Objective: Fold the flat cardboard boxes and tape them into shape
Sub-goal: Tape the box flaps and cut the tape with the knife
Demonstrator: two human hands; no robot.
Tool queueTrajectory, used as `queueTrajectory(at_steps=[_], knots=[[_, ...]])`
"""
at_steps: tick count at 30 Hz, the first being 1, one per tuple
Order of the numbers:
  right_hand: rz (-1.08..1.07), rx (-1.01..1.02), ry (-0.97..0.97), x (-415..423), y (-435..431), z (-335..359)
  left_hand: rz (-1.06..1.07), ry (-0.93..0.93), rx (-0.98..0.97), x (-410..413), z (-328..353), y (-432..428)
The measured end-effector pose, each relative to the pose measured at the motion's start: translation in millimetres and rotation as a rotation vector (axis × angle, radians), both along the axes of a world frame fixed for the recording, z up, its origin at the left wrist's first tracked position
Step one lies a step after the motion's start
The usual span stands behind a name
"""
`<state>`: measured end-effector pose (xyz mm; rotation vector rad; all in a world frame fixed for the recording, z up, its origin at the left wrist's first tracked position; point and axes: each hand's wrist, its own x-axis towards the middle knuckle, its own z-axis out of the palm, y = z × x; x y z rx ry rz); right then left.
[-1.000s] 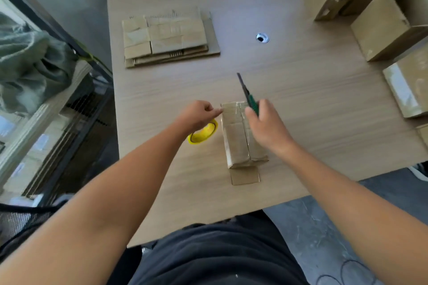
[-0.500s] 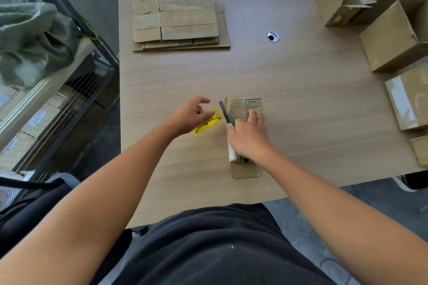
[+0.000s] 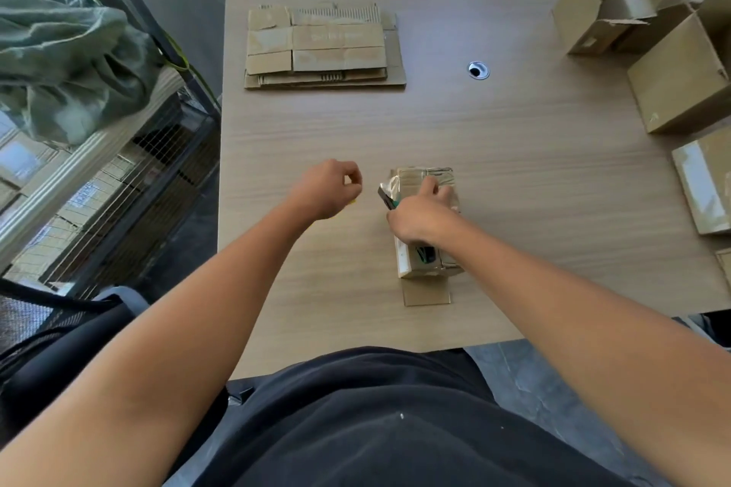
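Note:
A small folded cardboard box (image 3: 442, 179) lies on the wooden table (image 3: 514, 154) in front of me, one flap (image 3: 427, 293) lying flat toward me. My right hand (image 3: 419, 215) rests on top of it and grips a green utility knife (image 3: 425, 254), whose blade sticks out at the box's left side. A shiny loose bit of clear tape (image 3: 388, 183) stands at the box's far left corner. My left hand (image 3: 328, 188) is curled just left of the box, over the yellow tape roll (image 3: 351, 202); only a sliver of the roll shows.
A stack of flat cardboard boxes (image 3: 324, 47) lies at the far left of the table. Several folded boxes (image 3: 680, 87) crowd the right side. A cable hole (image 3: 478, 70) sits between them. A green cloth (image 3: 59, 51) hangs over a rack left of the table.
My right hand brought the knife down from upright and laid it along the box's left side. My left hand closed over the tape roll and drew slightly away from the box.

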<state>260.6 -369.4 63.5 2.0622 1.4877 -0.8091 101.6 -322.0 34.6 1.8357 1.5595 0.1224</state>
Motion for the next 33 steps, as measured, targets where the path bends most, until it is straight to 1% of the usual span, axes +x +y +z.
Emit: queueTrajectory(at_steps=[3,5,7,9,10,11,13,14,16,19,23,26,28,30,32,33], knots=[[-0.032,0.11,0.168,12.0,-16.2,2.8,0.054,-0.09,0.052,-16.6,17.8,-12.2],[-0.055,0.288,0.355,24.2,-29.6,3.2,0.061,-0.134,0.048,-20.1,31.2,-24.3],[-0.138,0.493,0.584,36.4,-43.9,3.7,0.064,-0.162,0.054,-15.8,43.3,-39.2],[-0.189,0.649,0.749,48.2,-57.7,7.1,0.086,-0.216,0.062,-5.2,54.3,-56.8],[-0.223,0.667,0.843,53.5,-64.7,11.0,0.102,-0.26,0.057,2.2,59.8,-66.9],[-0.277,0.644,0.966,57.1,-72.3,16.1,0.12,-0.309,0.043,10.3,64.6,-77.2],[-0.385,0.547,1.209,65.9,-88.4,23.4,0.145,-0.395,0.015,27.3,72.0,-99.0],[-0.399,0.522,1.266,71.0,-97.3,25.6,0.147,-0.427,0.011,35.6,74.9,-110.2],[-0.395,0.508,1.297,80.1,-114.2,27.5,0.127,-0.454,-0.005,51.3,79.5,-128.8],[-0.435,0.52,1.291,93.1,-137.0,27.6,0.091,-0.435,-0.045,73.1,82.5,-151.5],[-0.413,0.593,1.236,108.9,-155.4,26.6,0.097,-0.392,0.022,92.7,81.6,-181.3],[-0.372,0.619,1.195,113.8,-166.2,27.2,0.157,-0.417,0.055,98.6,77.9,-204.9],[-0.443,0.61,1.239,116.5,-170.4,28.5,0.199,-0.503,0.017,103.0,76.0,-224.2],[-0.535,0.563,1.327,120.6,-170.9,30.4,0.245,-0.633,-0.042,105.5,73.4,-241.7],[-0.575,0.513,1.401,126.7,-169.8,33.6,0.305,-0.762,-0.045,101.2,73.3,-248.5],[-0.6,0.5,1.424,131.1,-168.5,35.1,0.318,-0.791,-0.03,95.6,74.9,-246.5]])
